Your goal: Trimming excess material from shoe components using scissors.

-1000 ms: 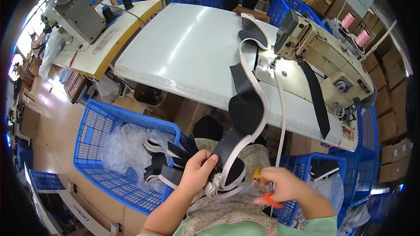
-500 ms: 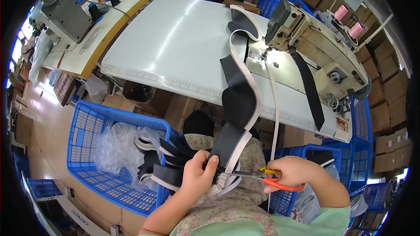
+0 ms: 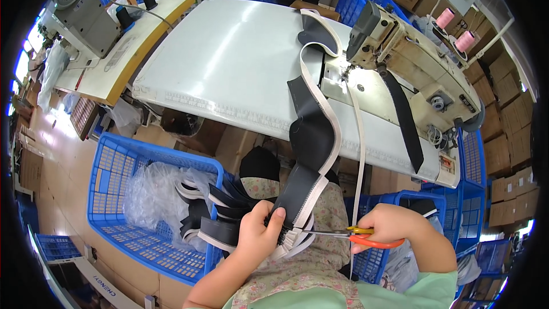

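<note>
My left hand (image 3: 258, 230) is closed round a stack of black fabric pieces edged with pale tape, thumb on top. From that grip a chain of joined black pieces (image 3: 313, 131) with white edging runs up over the table edge to the sewing machine (image 3: 412, 51). In my right hand (image 3: 382, 227) are scissors (image 3: 374, 241) with orange and yellow handles. Their blades point left and reach the pale edging beside my left fingers; the tips are hard to make out. A narrow pale tape (image 3: 359, 160) hangs from the machine, passing close to the scissors.
A blue basket (image 3: 154, 143) at my left holds clear plastic and black pieces. Another blue basket (image 3: 400, 197) stands at right under the white table (image 3: 211, 63). A black strip (image 3: 403, 120) hangs over the machine bed. Pink thread cones (image 3: 464, 40) stand behind the machine.
The scissors' handles have come closer together, and the blades look more nearly closed. My right hand has shifted slightly right; my left keeps its grip on the stack.
</note>
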The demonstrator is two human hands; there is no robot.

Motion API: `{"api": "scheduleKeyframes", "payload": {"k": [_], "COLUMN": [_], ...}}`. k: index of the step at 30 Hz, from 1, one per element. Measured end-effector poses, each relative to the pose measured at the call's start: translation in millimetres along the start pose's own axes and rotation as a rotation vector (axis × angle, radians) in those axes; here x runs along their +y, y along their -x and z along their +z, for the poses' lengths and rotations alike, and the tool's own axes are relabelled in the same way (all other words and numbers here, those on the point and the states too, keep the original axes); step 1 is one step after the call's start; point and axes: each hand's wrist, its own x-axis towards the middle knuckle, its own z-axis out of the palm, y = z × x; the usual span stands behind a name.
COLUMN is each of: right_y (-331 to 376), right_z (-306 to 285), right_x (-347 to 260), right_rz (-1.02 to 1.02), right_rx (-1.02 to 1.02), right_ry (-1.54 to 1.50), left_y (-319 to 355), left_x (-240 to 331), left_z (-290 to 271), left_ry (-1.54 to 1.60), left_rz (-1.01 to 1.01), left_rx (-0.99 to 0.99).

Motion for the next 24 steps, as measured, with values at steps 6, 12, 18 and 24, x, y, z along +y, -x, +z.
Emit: {"api": "scheduleKeyframes", "payload": {"k": [6,12,18,24], "right_y": [5.9,-107.6,-162.3,-181.8], "right_z": [-35.5,-83.0,-98.9,-95.1], "right_x": [15.9,-32.2,-47.9,-36.5], "right_rz": [-0.218,-0.253,-0.163,-0.237], "right_rx": [0.443,1.011,1.047,0.94], "right_ry": [-0.367,-0.285,-0.136,-0.37], "left_y": [19.6,36.1,35.4,29.9], "left_x": [-17.0,-4.6,-7.0,1.1], "left_z": [-14.5,-16.6,-17.6,-74.4], "left_ry": [0.142,0.11,0.141,0.572], "left_rz": [-0.049,-0.047,0.032,0.016], "left_rx": [0.014,-0.008,-0.027,0.006]}}
